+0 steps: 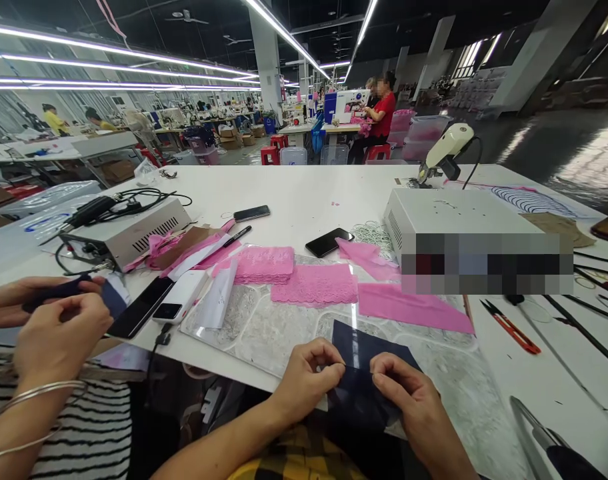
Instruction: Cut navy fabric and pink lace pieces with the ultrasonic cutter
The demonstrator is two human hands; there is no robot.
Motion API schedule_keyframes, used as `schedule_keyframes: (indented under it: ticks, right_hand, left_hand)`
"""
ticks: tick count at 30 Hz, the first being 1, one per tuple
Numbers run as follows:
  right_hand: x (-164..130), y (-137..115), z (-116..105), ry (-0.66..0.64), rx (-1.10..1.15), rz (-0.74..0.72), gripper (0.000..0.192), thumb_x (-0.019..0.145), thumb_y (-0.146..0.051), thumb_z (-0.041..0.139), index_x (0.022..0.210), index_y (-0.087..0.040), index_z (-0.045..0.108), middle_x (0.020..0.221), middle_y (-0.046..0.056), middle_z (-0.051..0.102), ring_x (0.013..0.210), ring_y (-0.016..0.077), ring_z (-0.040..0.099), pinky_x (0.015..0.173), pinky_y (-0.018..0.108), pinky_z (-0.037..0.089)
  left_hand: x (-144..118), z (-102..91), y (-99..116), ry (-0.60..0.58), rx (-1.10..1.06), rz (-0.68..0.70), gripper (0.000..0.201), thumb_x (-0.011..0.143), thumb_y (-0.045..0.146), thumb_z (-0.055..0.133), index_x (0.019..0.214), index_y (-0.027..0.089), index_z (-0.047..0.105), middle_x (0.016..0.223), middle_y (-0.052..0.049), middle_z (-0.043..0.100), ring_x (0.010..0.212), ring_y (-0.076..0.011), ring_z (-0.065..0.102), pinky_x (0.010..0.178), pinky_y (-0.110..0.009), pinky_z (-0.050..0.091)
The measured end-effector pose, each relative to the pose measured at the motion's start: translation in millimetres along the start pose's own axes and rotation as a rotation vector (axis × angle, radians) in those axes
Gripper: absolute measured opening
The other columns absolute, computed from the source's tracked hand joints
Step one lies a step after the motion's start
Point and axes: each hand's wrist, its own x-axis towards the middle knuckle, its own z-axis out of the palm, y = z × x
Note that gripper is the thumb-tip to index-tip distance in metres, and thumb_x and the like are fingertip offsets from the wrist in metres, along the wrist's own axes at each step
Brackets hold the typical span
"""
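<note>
Between my two hands is a piece of dark navy fabric (359, 393), lying partly on the marbled board and hanging over the table's front edge. My left hand (311, 373) pinches it with thumb and forefinger near its middle. A little to the right, my right hand (401, 387) pinches the same fabric, its fingers curled. Beyond the hands lie stacked pink lace pieces (314, 283) and a pink fabric strip (414, 308) on the marbled board (254, 320).
At left, a co-worker's hands (64, 327) hold dark fabric. Grey metal boxes (129, 233) stand left and right. Red-handled thread snips (511, 327) and large scissors (549, 440) lie at right. Phones (329, 242), a white power bank (181, 293) and cables are on the table.
</note>
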Motion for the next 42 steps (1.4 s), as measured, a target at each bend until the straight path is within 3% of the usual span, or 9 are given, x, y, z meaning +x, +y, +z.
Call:
schedule_keyframes:
  ticks: [9,22,29,42]
  right_hand:
    - [2.6,-0.3,-1.7,0.017,0.069,0.104,0.037,0.064,-0.052,0.076,0.063,-0.019,0.058,0.07,0.001,0.05,0.064,0.0137,0.041,0.056,0.025,0.037]
    - [6.4,-5.2,13.9,0.078,0.272,0.21,0.035,0.06,-0.045,0.081,0.062,-0.019,0.058,0.063,-0.002,0.045,0.059,0.0113,0.036,0.052,0.024,0.034]
    - [10.3,-15.0,18.7,0.094,0.305,0.269,0.034,0.055,-0.044,0.079,0.059,-0.019,0.055,0.056,-0.003,0.042,0.053,0.0104,0.035,0.047,0.024,0.031]
    - [16.3,-19.1,27.4,0.136,0.302,0.228,0.027,0.054,-0.038,0.071,0.053,-0.021,0.049,0.053,-0.003,0.038,0.051,0.0108,0.032,0.046,0.026,0.03]
  left_hand:
    - [-1.6,4.6,4.8,0.013,-0.103,-0.106,0.018,0.062,0.03,0.067,0.065,0.014,0.059,0.063,0.001,0.055,0.061,-0.0087,0.048,0.058,-0.02,0.037]
    - [-0.3,1.3,7.1,0.032,-0.252,-0.224,0.03,0.056,0.036,0.074,0.067,0.014,0.056,0.055,0.006,0.046,0.044,-0.0053,0.041,0.034,-0.016,0.036]
    - [2.2,2.6,6.4,0.043,-0.277,-0.204,0.032,0.055,0.036,0.076,0.067,0.014,0.057,0.058,0.006,0.046,0.043,-0.0041,0.041,0.03,-0.015,0.037]
    - [4.7,2.2,12.0,0.101,-0.307,-0.199,0.032,0.054,0.036,0.077,0.065,0.014,0.056,0.059,0.006,0.048,0.044,-0.0029,0.041,0.03,-0.013,0.033]
